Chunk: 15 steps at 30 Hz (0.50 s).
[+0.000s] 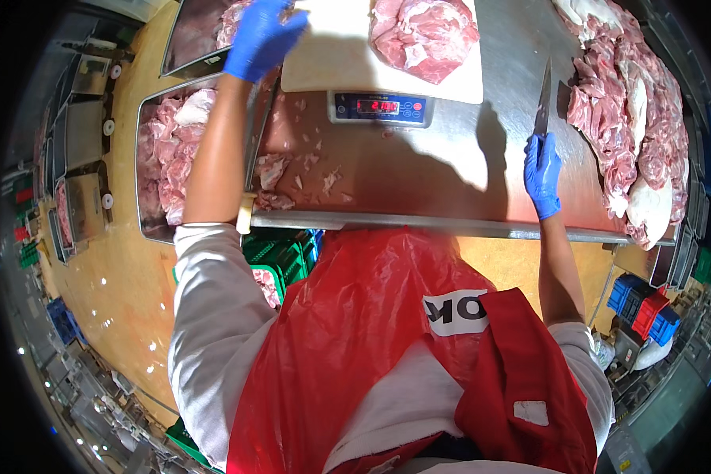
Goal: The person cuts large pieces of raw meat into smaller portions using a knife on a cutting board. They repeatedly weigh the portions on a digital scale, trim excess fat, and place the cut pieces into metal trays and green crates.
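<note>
My right hand (542,175), in a blue glove, is closed round the handle of a knife (544,99). The blade points away from me above the steel table. At the far left my left hand (262,39), also gloved in blue, reaches out beside a white board with its thumb apart, and no item shows in it; its fingertips are cut off by the picture's edge. A large cut of raw meat (428,38) rests on the white board (324,55), on top of a scale whose lit display (379,107) faces me.
A long heap of raw meat (640,118) covers the table's right side. Small scraps (272,170) lie on the steel table (419,189) at left. Metal bins of meat (174,150) stand beyond its left edge. Green crates (280,261) sit below the front edge.
</note>
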Tool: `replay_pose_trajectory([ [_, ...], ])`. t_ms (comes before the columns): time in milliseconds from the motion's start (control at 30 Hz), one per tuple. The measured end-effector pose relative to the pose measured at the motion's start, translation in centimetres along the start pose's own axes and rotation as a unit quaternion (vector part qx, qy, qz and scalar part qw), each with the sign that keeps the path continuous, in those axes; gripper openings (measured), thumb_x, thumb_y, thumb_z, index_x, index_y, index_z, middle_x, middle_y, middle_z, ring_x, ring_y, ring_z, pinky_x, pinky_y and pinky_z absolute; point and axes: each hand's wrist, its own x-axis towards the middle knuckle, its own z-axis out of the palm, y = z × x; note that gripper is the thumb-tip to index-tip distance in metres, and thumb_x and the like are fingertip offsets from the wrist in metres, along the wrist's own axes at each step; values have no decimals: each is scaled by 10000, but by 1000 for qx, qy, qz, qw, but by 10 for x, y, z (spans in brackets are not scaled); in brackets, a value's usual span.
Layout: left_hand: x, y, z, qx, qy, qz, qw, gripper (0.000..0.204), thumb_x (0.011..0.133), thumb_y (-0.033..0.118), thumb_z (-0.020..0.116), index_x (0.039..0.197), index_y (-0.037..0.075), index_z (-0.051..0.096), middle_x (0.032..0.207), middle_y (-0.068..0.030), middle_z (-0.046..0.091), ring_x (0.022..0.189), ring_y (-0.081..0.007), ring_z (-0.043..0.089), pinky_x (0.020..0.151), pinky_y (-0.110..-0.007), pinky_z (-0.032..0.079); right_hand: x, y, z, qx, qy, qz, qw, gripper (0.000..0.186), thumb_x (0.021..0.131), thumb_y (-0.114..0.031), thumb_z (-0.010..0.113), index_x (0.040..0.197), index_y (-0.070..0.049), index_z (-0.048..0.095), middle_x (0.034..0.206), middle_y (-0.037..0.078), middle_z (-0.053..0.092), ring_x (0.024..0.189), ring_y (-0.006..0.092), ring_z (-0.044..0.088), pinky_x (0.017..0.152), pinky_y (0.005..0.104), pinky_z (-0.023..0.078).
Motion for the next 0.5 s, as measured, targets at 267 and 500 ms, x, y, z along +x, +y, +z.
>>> replay_pose_trajectory([
  [267,-69,100,118,-173,82,-214,958,511,846,177,745,1284,17,535,1119,-143,605,989,-252,632,830,-347,549,97,-22,21,120,-41,44,991,242,1026,-243,510,1067,-9,556,792,136,637,647,218,616,615,385,496],
  [500,-131,148,154,-608,44,-504,611,488,868,147,709,1291,82,474,1154,-117,550,965,-222,636,755,-340,567,279,-34,68,431,-232,36,871,280,966,-258,621,1107,-19,661,935,3,668,886,105,594,845,258,481],
])
